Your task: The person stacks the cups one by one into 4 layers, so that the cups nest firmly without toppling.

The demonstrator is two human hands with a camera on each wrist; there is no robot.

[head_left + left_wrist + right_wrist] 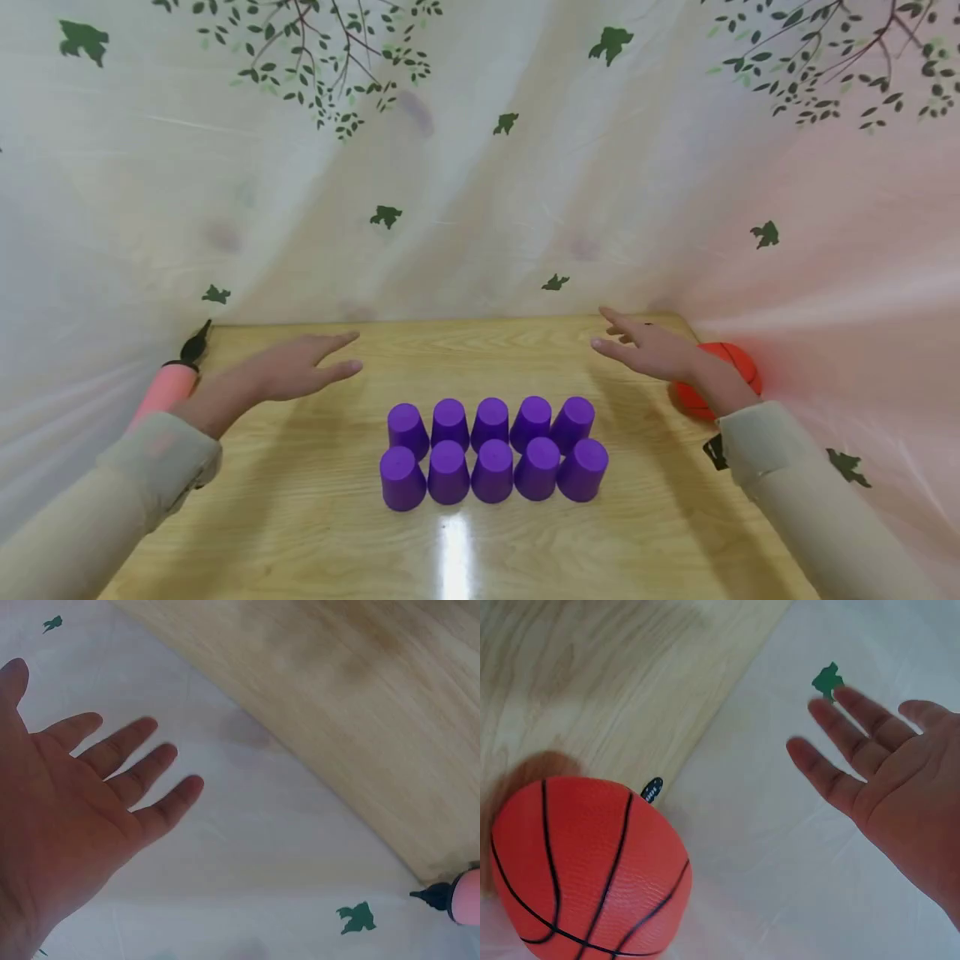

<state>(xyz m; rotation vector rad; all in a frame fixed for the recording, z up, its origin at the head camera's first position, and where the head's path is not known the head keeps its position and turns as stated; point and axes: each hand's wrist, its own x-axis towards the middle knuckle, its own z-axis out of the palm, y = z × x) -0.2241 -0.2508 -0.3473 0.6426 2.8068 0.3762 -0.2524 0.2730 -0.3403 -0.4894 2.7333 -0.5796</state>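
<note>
Several purple cups (492,472) stand upside down on the wooden table in two rows, one behind the other. My left hand (311,367) hovers beyond the cups to their left, fingers spread and nothing held; the left wrist view shows its bare palm (82,795). On the other side, my right hand (648,346) is held above the table to the right of the cups, its fingers extended and its palm (907,787) bare. Nearest to that hand is an orange-red basketball (592,862) with black lines, partly behind the right wrist in the head view.
A pink hand pump (167,390) with a black nozzle lies at the table's left edge, partly behind the left forearm. White curtain (465,167) with printed leaves surrounds the table (330,500) at the back and sides. A small dark oval (652,790) lies near the ball.
</note>
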